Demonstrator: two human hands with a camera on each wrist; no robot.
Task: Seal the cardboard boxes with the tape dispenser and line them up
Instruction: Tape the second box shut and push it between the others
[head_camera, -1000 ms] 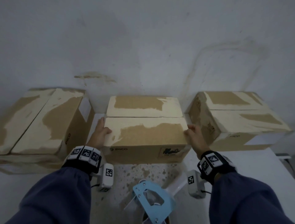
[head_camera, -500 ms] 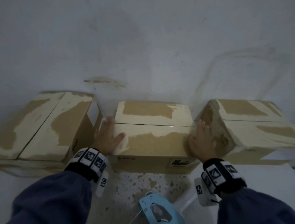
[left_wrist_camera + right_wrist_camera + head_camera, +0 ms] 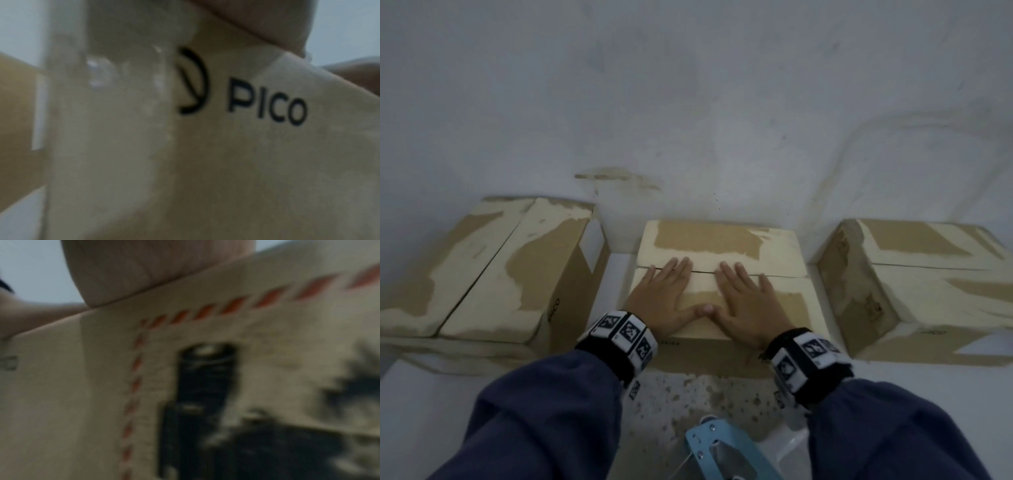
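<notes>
Three worn cardboard boxes stand in a row against the wall. On the middle box (image 3: 719, 240) both my hands lie flat, side by side. My left hand (image 3: 666, 291) and my right hand (image 3: 748, 296) press the near flap with straight fingers, fingertips reaching the seam between the flaps. The thumbs meet at the middle. The left wrist view shows the box front (image 3: 246, 146) with the PICO print. In the right wrist view the heel of my right hand (image 3: 154, 269) rests on the box's top edge above a printed label (image 3: 205, 394). A light blue tape dispenser (image 3: 726, 452) lies near me on the table.
The left box (image 3: 493, 274) sits angled, its flaps closed with a dark seam. The right box (image 3: 928, 284) is turned slightly too. All stand on a white table (image 3: 421, 411) with a speckled worn patch in front of the middle box. A grey wall rises behind.
Both hands left the sides of the middle box and came onto its top, now lying flat together across the flaps. The camera has moved closer.
</notes>
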